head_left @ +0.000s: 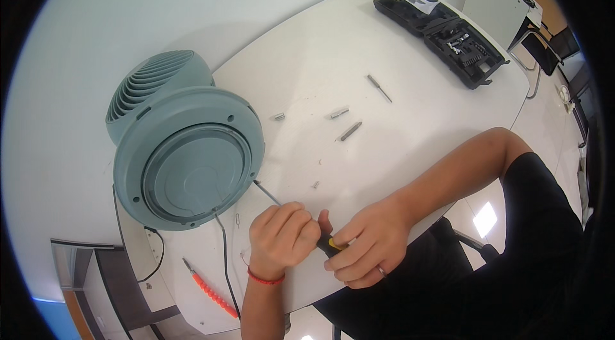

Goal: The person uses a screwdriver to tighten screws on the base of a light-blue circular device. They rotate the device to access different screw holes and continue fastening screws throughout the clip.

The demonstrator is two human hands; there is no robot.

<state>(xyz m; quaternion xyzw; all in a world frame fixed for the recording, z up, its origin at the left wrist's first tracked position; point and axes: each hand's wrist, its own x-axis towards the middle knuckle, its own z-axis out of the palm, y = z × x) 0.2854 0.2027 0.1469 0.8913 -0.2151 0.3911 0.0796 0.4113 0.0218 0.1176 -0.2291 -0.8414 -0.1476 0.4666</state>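
Note:
A grey-green table fan (192, 167) lies tipped over at the left, the underside of its round base facing me and its slatted head behind. The thin metal shaft of a screwdriver (268, 193) runs from the rim of the base to my left hand (282, 235). Those fingers are closed around the tool near its handle. On the black and yellow handle (328, 245) my right hand (375, 242) is wrapped, with a ring on one finger. Where the screwdriver's tip meets the base is too small to make out.
A red flexible shaft (211, 292) and the black cord (224, 247) lie near my left forearm. Beyond my hands are a grey pointed tool (350, 131), a metal socket piece (339, 112) and a thin screwdriver (379, 88). An open black tool case (464, 51) stands at the far right.

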